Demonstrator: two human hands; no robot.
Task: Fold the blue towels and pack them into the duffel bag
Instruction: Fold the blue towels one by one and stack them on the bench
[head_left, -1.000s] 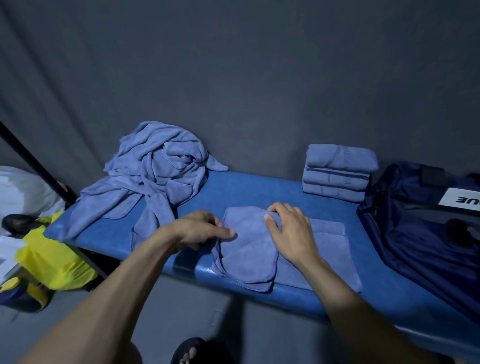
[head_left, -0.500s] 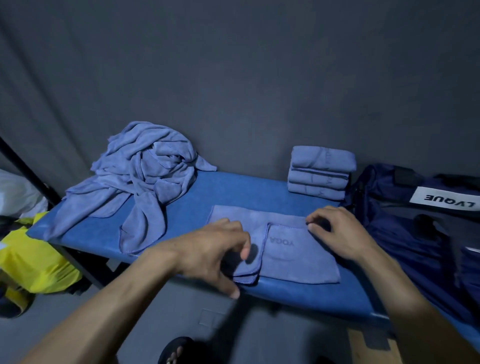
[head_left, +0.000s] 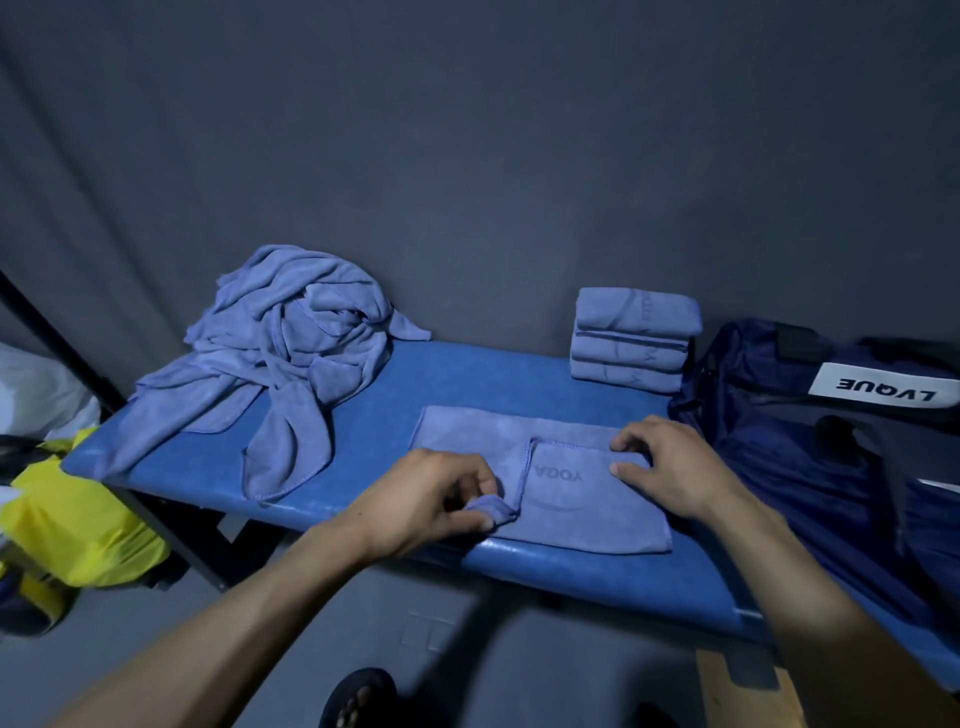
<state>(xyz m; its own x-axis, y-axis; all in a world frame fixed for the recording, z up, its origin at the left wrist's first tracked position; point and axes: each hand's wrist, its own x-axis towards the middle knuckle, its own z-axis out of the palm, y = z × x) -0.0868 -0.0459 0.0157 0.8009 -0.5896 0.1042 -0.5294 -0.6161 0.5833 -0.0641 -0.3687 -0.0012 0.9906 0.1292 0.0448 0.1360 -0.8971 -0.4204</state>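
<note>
Soft, light, floppy towel (head_left: 571, 499) flat on the counter (head_left: 467, 374), best taken by hemmed corners: left hand (head_left: 431, 499) pinching the folded near corner, right hand (head_left: 670, 467) gripping the right edge.

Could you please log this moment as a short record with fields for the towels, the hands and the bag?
surface: blue bench
towel in work: flat, partly folded towel, "YOGA" mark showing
left hand: left hand pinches the towel's near left corner
right hand: right hand grips the towel's right edge
folded: stack of three, at the back of the bench
unfolded: heap at the bench's left end
bag: duffel bag, right of the towel; no towels visible in it
</note>
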